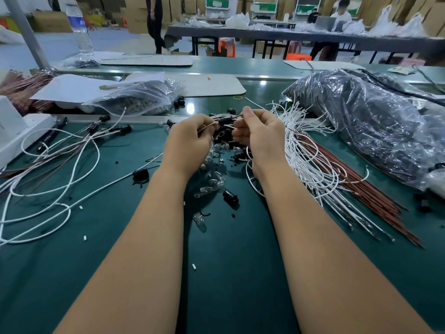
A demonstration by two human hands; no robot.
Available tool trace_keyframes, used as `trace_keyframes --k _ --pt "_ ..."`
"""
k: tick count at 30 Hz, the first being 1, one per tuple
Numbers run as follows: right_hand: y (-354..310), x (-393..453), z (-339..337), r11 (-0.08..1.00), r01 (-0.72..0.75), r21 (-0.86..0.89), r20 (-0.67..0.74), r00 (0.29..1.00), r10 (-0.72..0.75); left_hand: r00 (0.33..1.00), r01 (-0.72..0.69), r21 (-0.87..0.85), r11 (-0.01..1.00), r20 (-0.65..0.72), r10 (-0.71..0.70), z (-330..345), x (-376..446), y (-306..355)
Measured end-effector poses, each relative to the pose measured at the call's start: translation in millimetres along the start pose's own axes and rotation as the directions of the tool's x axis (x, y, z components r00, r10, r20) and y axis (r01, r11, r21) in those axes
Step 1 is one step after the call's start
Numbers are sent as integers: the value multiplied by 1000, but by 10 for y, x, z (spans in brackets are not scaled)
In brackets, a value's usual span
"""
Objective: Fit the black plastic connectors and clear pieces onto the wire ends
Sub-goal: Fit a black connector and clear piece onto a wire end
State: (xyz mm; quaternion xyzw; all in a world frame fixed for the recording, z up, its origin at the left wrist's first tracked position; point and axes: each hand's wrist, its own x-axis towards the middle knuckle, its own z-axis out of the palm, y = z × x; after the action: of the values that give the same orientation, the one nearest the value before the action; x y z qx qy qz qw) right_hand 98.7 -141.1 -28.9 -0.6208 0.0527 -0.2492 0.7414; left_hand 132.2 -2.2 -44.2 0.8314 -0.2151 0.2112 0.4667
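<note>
My left hand (190, 141) and my right hand (261, 136) meet above the middle of the green table. Both pinch thin wire ends (226, 118), white and brown, with a black connector (225, 122) between the fingertips. Under the hands lies a heap of loose black connectors (222, 137) and clear pieces (216, 182). One black connector (230, 196) lies alone nearer me. A bundle of white wires (308, 150) and brown wires (361, 186) fans out to the right. Wires with connectors fitted (115, 130) lie to the left.
A large plastic bag of dark parts (366, 121) fills the right side. A smaller clear bag (137, 100) and white sheets (72, 88) sit at the back left, with a water bottle (78, 27) behind. A white box (16, 131) stands at the left edge. People are at a far table.
</note>
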Motion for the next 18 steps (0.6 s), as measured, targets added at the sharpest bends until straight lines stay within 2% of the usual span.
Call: trace_keyframes --k 4,8,12,18 --pt "16 19 -27 999 33 -37 -31 999 -34 1000 -29 -4 1000 0 29 20 -23 46" --pt "16 14 -16 996 49 -70 27 999 -47 995 -95 27 995 -12 96 24 -25 93" --pt "6 -6 -10 996 40 -75 104 994 -32 995 -63 21 998 -75 64 9 -8 70" --pt "3 -8 -1 997 3 -83 9 1000 -2 995 -66 0 998 -80 66 8 -10 78"
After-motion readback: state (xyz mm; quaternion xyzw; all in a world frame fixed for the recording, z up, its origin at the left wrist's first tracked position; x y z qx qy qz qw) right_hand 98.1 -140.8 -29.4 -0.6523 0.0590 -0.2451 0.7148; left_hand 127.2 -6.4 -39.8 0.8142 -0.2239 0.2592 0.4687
